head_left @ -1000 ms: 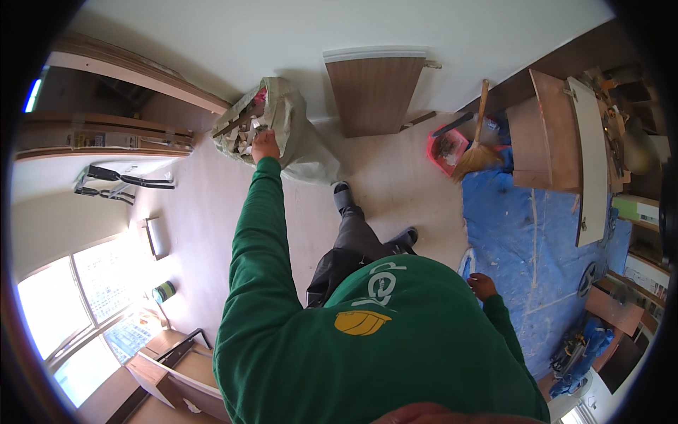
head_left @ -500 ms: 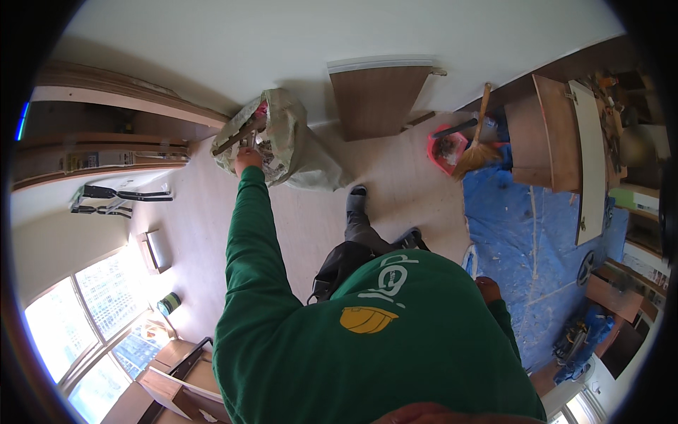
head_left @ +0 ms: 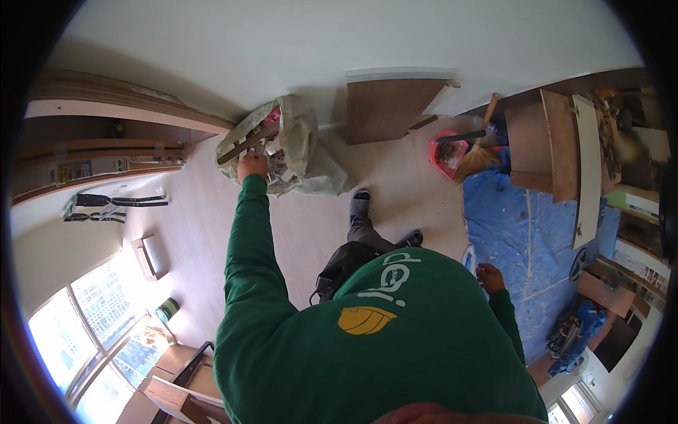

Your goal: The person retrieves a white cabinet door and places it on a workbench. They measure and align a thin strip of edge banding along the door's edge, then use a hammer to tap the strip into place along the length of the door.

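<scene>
The left hand (head_left: 252,166) gripped, fingers clamped, a wooden strip (head_left: 248,142) in the sack (head_left: 300,138). Right of the sack leaned a brown board (head_left: 385,107); the right hand (head_left: 489,278) hung loosely curled, well apart.

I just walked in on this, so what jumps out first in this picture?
The green sleeve stretches up to the left hand, which grips a wooden strip sticking out of a pale rubble sack by the white wall. At right, a blue tarp covers the floor below stacked boards; the right hand hangs beside it.
</scene>
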Action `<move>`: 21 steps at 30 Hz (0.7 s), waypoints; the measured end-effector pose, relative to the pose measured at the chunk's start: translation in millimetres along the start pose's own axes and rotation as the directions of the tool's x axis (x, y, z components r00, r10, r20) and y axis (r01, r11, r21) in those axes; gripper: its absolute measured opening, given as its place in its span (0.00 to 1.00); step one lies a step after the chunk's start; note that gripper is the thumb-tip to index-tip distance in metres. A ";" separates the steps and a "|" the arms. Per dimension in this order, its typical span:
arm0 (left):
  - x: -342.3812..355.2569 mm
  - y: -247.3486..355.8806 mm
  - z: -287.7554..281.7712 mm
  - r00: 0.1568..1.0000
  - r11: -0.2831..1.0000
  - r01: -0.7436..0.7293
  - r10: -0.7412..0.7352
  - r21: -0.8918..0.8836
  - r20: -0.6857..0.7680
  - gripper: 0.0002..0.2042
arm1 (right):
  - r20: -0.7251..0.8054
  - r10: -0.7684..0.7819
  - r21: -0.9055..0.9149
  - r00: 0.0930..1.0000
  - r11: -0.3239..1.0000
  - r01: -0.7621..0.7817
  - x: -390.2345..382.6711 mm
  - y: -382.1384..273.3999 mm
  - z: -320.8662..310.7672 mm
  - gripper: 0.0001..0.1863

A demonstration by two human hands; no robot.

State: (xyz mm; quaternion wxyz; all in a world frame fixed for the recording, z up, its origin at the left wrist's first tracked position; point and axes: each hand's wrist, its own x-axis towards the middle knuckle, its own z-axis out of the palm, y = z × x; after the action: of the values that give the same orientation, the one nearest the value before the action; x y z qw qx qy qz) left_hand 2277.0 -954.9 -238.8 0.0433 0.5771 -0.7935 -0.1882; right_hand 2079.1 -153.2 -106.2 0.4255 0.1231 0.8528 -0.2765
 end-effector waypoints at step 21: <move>86.4 -45.5 10.3 0.999 0.985 -0.028 0.034 0.172 -0.034 0.18 | -0.003 -0.023 -0.097 1.000 0.995 0.023 -15.4 -20.8 5.9 0.22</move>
State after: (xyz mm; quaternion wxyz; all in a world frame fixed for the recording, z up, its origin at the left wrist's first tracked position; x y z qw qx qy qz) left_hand 2286.5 -1044.9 -277.1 0.0109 0.5695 -0.8148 -0.1078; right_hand 2083.1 -173.2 -89.3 0.4258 0.0929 0.8676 -0.2393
